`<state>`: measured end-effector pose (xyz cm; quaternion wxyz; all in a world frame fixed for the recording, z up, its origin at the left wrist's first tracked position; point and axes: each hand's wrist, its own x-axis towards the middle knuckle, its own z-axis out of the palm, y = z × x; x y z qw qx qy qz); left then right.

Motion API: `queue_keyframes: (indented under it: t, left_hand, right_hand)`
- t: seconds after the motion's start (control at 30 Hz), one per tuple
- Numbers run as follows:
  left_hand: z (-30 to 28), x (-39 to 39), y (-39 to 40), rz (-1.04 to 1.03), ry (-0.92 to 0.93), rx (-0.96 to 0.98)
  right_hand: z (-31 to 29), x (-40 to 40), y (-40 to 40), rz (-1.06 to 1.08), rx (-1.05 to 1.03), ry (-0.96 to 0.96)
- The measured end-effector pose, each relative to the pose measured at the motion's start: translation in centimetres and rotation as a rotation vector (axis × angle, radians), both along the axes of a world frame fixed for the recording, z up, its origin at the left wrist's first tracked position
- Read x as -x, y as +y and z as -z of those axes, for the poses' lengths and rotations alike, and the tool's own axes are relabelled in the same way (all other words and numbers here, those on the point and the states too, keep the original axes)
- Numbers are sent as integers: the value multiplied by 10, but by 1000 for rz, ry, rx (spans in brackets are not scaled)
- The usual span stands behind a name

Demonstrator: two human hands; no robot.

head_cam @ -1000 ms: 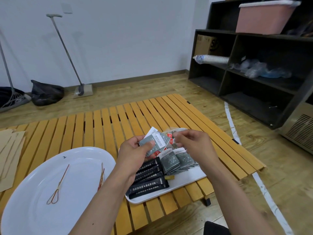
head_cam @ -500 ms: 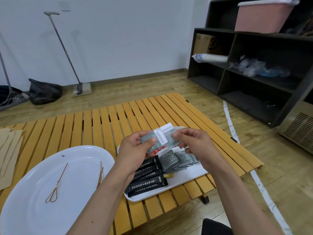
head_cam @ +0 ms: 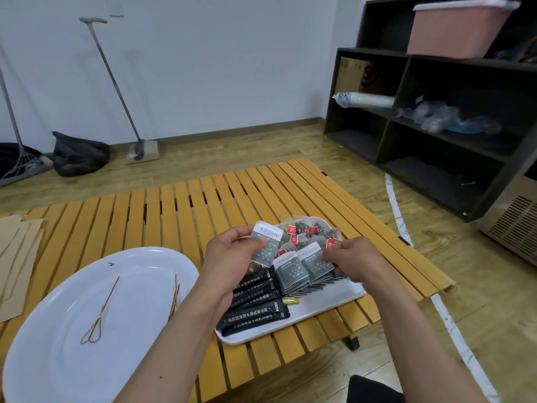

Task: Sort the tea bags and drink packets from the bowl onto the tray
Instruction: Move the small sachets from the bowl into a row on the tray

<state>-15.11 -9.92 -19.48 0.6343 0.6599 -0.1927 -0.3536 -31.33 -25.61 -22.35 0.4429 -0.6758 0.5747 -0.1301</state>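
Note:
A white tray [head_cam: 322, 305] sits on the slatted table, holding black drink sticks [head_cam: 255, 311] at its near left, a row of grey packets [head_cam: 302, 270] in the middle and mesh tea bags with red tags [head_cam: 308, 232] at the back. My left hand [head_cam: 232, 260] pinches one grey packet [head_cam: 266, 245] above the tray. My right hand [head_cam: 353, 261] pinches the right end of the grey packet row. The large white bowl [head_cam: 58, 344] at the near left holds only a few looped bamboo picks [head_cam: 100, 315].
The slatted wooden table [head_cam: 180, 210] has brown paper sheets [head_cam: 17, 257] at its left edge. A dark shelf unit [head_cam: 436, 117] stands at the right with a pink bin [head_cam: 456, 27]. A broom [head_cam: 122, 91] and a black bag [head_cam: 78, 154] lean by the back wall.
My right hand dropped from the held packet down to the grey packet row on the tray. My left hand keeps the single grey packet, now turned more upright.

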Motion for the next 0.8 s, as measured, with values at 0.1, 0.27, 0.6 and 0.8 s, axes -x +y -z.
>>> queue_keyframes:
  t: [0.1,0.27,0.6,0.8]
  left_hand:
    - [-1,0,1,4,9,-12]
    - [0,0,-1,17,5,-4]
    - [7,-1,-5,21,8,-4]
    - [7,0,-4,48,17,15]
  right_hand:
    - [0,-2,1,-32,23,55]
    - [4,-4,0,-28,38,62]
    - [-23,-17,33,-114,130,-452]
    - [-22,-25,40,-183,74,-514]
